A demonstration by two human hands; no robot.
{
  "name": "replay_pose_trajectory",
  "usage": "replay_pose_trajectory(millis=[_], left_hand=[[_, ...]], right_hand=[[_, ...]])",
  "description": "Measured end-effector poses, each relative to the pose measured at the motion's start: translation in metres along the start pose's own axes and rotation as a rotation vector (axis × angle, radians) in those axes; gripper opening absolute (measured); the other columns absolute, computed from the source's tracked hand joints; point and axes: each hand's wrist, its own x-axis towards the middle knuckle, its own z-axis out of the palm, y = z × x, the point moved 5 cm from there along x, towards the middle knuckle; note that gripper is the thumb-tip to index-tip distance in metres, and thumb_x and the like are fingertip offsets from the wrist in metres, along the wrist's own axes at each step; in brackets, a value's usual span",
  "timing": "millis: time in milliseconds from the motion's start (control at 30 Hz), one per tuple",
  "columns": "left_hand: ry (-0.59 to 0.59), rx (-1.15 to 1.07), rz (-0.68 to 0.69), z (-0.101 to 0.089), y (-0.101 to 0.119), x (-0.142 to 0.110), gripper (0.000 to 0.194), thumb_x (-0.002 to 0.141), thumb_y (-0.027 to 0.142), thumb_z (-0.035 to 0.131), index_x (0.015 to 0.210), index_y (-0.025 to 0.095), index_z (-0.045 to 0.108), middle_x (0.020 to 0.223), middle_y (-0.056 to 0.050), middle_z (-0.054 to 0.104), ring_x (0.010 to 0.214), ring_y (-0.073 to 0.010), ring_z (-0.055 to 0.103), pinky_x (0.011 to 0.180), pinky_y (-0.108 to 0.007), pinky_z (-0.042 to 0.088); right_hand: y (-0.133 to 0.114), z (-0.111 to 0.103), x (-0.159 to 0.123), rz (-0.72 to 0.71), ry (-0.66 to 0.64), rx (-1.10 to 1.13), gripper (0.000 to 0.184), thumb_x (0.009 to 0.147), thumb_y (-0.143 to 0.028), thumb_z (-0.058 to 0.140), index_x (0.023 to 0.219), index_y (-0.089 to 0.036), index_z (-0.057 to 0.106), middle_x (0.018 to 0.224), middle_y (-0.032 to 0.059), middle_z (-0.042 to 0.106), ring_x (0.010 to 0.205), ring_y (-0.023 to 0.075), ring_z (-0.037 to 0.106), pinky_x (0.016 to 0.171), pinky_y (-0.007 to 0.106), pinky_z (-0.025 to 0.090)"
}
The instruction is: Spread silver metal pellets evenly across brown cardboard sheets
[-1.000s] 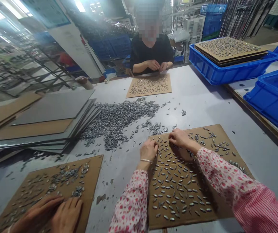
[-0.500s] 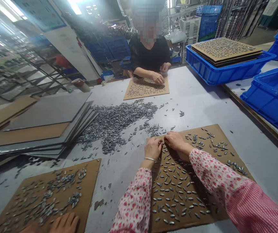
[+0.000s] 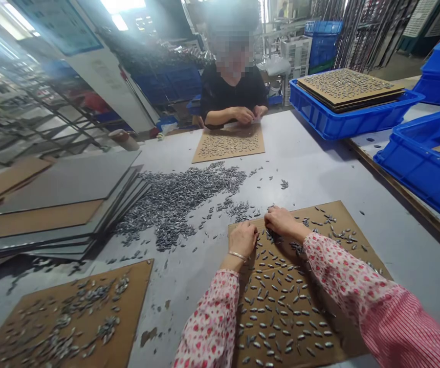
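Observation:
A brown cardboard sheet (image 3: 281,306) lies before me, with small grey spindle-shaped metal pieces (image 3: 269,296) spread in loose rows over its near and left parts. At the sheet's far left edge rests my left hand (image 3: 243,239), its fingers curled together. Just right of it, my right hand (image 3: 281,222) is bent down over the sheet's far edge with closed fingers. Dark metal pieces show beneath that palm. What either set of fingertips holds is hidden or too small to make out. More pieces lie in clusters on the sheet's right part.
Beyond my hands, a large heap of metal pieces (image 3: 181,199) covers the table's middle. Stacked boards (image 3: 66,184) stand left, above another loaded cardboard sheet (image 3: 128,306). Blue crates (image 3: 350,122) line the right. Across the table, a person (image 3: 233,97) sits behind a piece-covered sheet (image 3: 227,145).
My right hand has shifted slightly right, widening the gap from my left. The person opposite has drawn both hands together. Another person's fingers have left the lower-left sheet.

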Motion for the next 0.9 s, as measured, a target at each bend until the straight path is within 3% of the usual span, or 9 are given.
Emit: replay_pose_trajectory(millis=[233,333,467,600,733,900], left_hand=[[0.121,0.090,0.006,0.000,0.002,0.003,0.025,0.092,0.026,0.042,0.083,0.019,0.065,0.090,-0.008,0.060,0.092,-0.0210,0.054,0.075,-0.032,0.039],[0.114,0.087,0.014,0.006,0.004,0.001,0.028,0.093,0.025,0.040,0.082,0.019,0.065,0.090,-0.009,0.060,0.091,-0.0204,0.054,0.075,-0.031,0.039],[0.112,-0.040,-0.009,0.011,-0.004,-0.006,0.025,0.092,0.029,0.043,0.090,0.022,0.066,0.094,-0.007,0.062,0.094,-0.0186,0.054,0.077,-0.028,0.041],[0.138,-0.174,-0.141,0.006,-0.028,-0.015,0.025,0.091,0.031,0.044,0.102,0.026,0.066,0.102,-0.004,0.064,0.097,-0.0170,0.057,0.079,-0.026,0.042],[0.117,-0.242,-0.286,-0.004,-0.047,-0.021,0.023,0.089,0.032,0.048,0.099,0.026,0.068,0.101,-0.003,0.067,0.090,-0.0165,0.060,0.077,-0.026,0.043],[0.116,-0.299,-0.299,-0.017,-0.044,-0.024,0.021,0.086,0.029,0.051,0.096,0.025,0.069,0.095,-0.003,0.068,0.086,-0.0162,0.061,0.074,-0.025,0.043]], right_hand=[[-0.001,0.007,0.013,0.064,0.089,0.106,0.020,0.088,-0.021,0.051,0.101,-0.019,0.066,0.097,0.0075,0.068,0.089,0.0183,0.058,0.075,0.026,0.039],[-0.008,0.010,0.019,0.027,0.135,0.166,0.018,0.086,-0.018,0.054,0.097,-0.019,0.068,0.095,0.0064,0.068,0.089,0.0175,0.058,0.076,0.025,0.039],[-0.017,0.013,0.018,-0.069,0.102,0.187,0.019,0.087,-0.015,0.053,0.093,-0.017,0.071,0.094,0.0083,0.067,0.092,0.0168,0.056,0.079,0.024,0.039],[-0.016,0.018,0.018,-0.106,0.079,0.181,0.021,0.089,-0.018,0.052,0.093,-0.018,0.073,0.093,0.0085,0.065,0.093,0.0169,0.055,0.078,0.024,0.039],[-0.018,0.022,0.023,-0.073,0.073,0.187,0.020,0.088,-0.018,0.054,0.094,-0.019,0.072,0.093,0.0070,0.064,0.091,0.0165,0.055,0.078,0.024,0.039],[-0.018,0.005,0.013,-0.022,0.119,0.264,0.019,0.089,-0.019,0.054,0.095,-0.016,0.071,0.096,0.0080,0.064,0.095,0.0165,0.055,0.081,0.024,0.040]])
